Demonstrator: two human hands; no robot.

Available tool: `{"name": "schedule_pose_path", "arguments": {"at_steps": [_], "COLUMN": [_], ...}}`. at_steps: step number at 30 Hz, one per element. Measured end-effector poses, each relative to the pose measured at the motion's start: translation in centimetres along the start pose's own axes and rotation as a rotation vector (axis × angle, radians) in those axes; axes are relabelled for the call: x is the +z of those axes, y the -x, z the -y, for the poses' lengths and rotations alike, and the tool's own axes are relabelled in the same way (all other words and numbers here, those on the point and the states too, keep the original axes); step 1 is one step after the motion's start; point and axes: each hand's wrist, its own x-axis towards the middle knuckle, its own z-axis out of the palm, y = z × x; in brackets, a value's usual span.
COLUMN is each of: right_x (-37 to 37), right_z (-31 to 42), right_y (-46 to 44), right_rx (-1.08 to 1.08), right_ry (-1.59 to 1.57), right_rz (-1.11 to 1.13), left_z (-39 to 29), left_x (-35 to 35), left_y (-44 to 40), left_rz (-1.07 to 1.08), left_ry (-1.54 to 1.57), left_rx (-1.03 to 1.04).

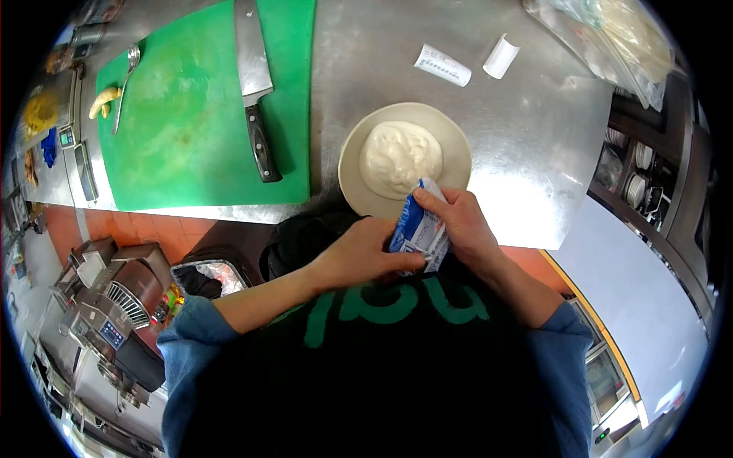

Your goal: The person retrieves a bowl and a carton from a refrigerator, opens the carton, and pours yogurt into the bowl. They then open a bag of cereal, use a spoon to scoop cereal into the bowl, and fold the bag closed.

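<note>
A blue-and-white printed packet [419,233] is held between my two hands at the counter's front edge. My left hand [365,250] grips its lower left side, the thumb lying across the front. My right hand [464,226] pinches its upper right side, thumb near the top end. The packet's top overlaps the near rim of a pale beige bowl [353,185]. In that bowl sits a mound of thick, creamy white stuff [401,156]. Whether the packet is torn open cannot be made out.
Left on the steel counter [336,69] lies a green cutting board [183,99] with a large knife [260,137], a spoon [125,88] and a pale yellow piece of food [104,101]. Two curled paper slips [443,65] and plastic bags [622,38] lie beyond the bowl.
</note>
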Motion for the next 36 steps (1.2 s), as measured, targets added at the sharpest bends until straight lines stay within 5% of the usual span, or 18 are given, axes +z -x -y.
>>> {"name": "schedule_pose_path", "arguments": {"at_steps": [1, 3, 16, 20, 22, 25, 28, 31, 36], "right_x": [0.6, 0.8, 0.5, 0.3, 0.2, -0.1, -1.9, -2.5, 0.5], "right_z": [1.0, 1.4, -1.0, 0.0, 0.2, 0.0, -1.2, -4.1, -3.6], "right_y": [0.5, 0.8, -0.2, 0.1, -0.2, 0.1, 1.8, 2.5, 3.3], "right_rx": [-0.041, -0.087, -0.148, -0.178, -0.173, -0.148, -0.174, -0.052, 0.032], "right_ry": [0.007, 0.010, -0.022, 0.050, 0.097, 0.189, -0.141, 0.284, 0.035], "right_rz": [-0.047, -0.093, -0.013, -0.013, 0.010, 0.044, 0.013, 0.115, 0.128], "left_z": [0.2, 1.4, 1.6, 1.4, 2.7, 2.5, 3.1, 2.4, 2.7], "left_x": [0.1, 0.4, 1.9, 1.0, 0.6, 0.6, 0.2, 0.5, 0.6], "left_y": [0.2, 0.3, -0.5, -1.1, -1.9, -1.5, -1.4, -1.2, -2.2], "left_rz": [0.001, -0.077, -0.499, -0.417, -0.294, -0.201, -0.258, -0.317, -0.248], "left_ry": [-0.006, 0.449, 0.030, 0.109, -0.118, -0.024, 0.041, 0.148, 0.258], "left_rx": [-0.001, 0.142, 0.086, -0.043, 0.226, 0.190, 0.186, 0.173, 0.119]}}
